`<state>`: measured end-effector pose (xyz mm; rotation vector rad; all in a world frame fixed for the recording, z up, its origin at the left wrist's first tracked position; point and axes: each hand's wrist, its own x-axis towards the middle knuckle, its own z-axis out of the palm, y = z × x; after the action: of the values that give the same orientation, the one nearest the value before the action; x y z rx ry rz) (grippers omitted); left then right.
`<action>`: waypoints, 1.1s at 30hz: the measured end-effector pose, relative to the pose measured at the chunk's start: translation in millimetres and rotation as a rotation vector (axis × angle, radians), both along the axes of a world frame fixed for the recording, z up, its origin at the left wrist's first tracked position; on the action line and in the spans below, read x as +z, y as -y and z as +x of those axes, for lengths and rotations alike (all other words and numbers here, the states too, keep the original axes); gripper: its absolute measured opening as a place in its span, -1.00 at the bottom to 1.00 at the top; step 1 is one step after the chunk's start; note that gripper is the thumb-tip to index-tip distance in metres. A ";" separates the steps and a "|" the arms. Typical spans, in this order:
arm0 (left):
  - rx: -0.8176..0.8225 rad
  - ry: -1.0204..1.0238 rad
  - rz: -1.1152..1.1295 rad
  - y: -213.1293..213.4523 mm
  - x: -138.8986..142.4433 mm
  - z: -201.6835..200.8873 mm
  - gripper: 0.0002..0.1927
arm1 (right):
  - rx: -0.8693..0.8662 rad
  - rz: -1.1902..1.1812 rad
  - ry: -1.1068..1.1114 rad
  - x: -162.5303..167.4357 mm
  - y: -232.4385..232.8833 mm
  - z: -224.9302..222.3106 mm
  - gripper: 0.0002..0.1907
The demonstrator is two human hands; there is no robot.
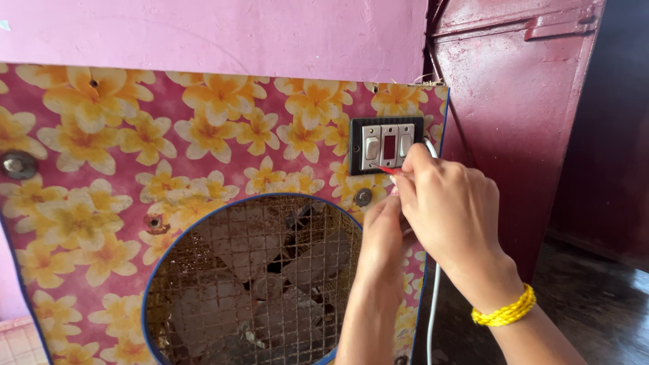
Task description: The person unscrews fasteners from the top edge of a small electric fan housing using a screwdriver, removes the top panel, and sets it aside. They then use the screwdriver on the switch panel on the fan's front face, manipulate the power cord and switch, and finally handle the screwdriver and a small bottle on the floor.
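1. Where the view is widest, a flowered panel [135, 169], pink with yellow blossoms, fills the frame from nine o'clock to the centre, set against a pink wall [203, 30].
2. A dark red metal door [520, 101] stands at two o'clock, just beside the panel's right edge.
3. A round opening with wire mesh [257, 284] sits at six o'clock in the panel; dusty fan blades [270, 270] show behind the mesh.
4. The right hand [449, 209] is at four o'clock of the centre, its grip curled shut around a thin red-tipped tool [389, 169], whose tip touches the lower edge of the switch plate. A yellow band [506, 312] circles that wrist.
5. The left hand [382, 233] rises from six o'clock, just under the right hand and touching it; its fingers are bent, but whether its grip has hold of anything I cannot tell.
6. The black switch plate [387, 144] with pale rocker switches is at one o'clock of the centre, mounted on the panel's upper right corner.
7. A white cable [433, 304] hangs down the panel's right edge, behind the right hand.
8. A bolt [18, 164] sits at nine o'clock.
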<state>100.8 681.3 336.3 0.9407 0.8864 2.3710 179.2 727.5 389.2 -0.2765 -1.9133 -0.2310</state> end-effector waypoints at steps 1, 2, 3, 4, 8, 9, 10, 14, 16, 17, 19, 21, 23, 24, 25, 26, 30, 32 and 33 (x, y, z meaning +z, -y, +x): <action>-0.116 0.131 0.119 -10.3 -0.8 -0.2 -0.65 | -0.037 -0.030 -0.005 2.5 2.7 0.6 -0.77; -0.230 0.262 0.238 -17.8 -2.1 -1.6 -0.68 | -0.073 -0.060 -0.009 4.4 5.7 1.2 -0.74; -0.295 0.304 0.294 -23.5 -3.6 -3.8 -0.67 | -0.108 -0.089 -0.012 5.3 9.0 1.3 -0.72; -0.360 0.344 0.349 -29.0 -4.2 -5.7 -0.65 | -0.134 -0.083 -0.010 5.0 13.1 0.1 -0.72; -0.527 0.367 0.472 -39.0 -5.1 -13.5 -0.64 | -0.124 -0.112 0.027 0.4 20.0 1.3 -0.71; -0.492 0.385 0.483 -40.4 -4.3 -15.1 -0.66 | -0.093 -0.131 0.041 -1.0 19.8 2.3 -0.71; -0.457 0.402 0.492 -41.9 -2.3 -16.8 -0.68 | -0.030 -0.151 0.040 -0.4 17.8 4.4 -0.70; -0.385 0.480 0.476 -50.1 3.9 -12.9 -0.71 | 0.283 -0.152 -0.008 9.6 2.6 26.3 -0.75; -0.340 0.499 0.404 -50.3 5.5 -9.6 -0.70 | 0.389 -0.114 -0.002 13.2 -0.2 37.2 -0.82; -0.314 0.503 0.369 -49.0 7.7 -9.4 -0.70 | 0.402 -0.100 0.023 15.1 -0.2 42.7 -0.84; -0.321 0.481 0.408 -43.5 9.8 -9.5 -0.69 | 0.405 -0.026 0.024 15.1 5.4 45.9 -0.85; -0.307 0.476 0.415 -38.9 11.3 -7.6 -0.70 | 0.382 0.098 -0.021 13.2 13.4 45.7 -0.87; -0.273 0.486 0.394 -36.0 12.6 -6.1 -0.72 | 0.357 0.106 -0.027 13.8 19.5 43.9 -0.89; -0.307 0.447 0.387 -34.5 12.6 -6.4 -0.73 | 0.343 0.109 -0.033 14.4 21.7 42.8 -0.89; -0.341 0.407 0.378 -33.1 12.2 -7.5 -0.75 | 0.287 0.104 -0.045 15.6 22.8 42.2 -0.88; -0.373 0.368 0.371 -32.4 11.7 -8.9 -0.76 | 0.234 0.100 -0.055 16.6 23.6 40.9 -0.86; -0.324 0.375 0.326 -38.0 9.4 -14.0 -0.78 | -0.129 0.004 0.001 13.3 23.9 33.3 -0.61; -0.277 0.388 0.325 -42.2 6.7 -14.4 -0.78 | -0.179 -0.019 0.046 6.4 21.6 31.5 -0.58; -0.245 0.358 0.279 -42.4 4.8 -15.0 -0.74 | -0.204 -0.032 0.066 2.7 19.7 30.9 -0.56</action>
<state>85.8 723.7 341.1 0.6447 0.2924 2.3759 210.1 707.8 391.9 -0.4919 -1.9557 -0.3491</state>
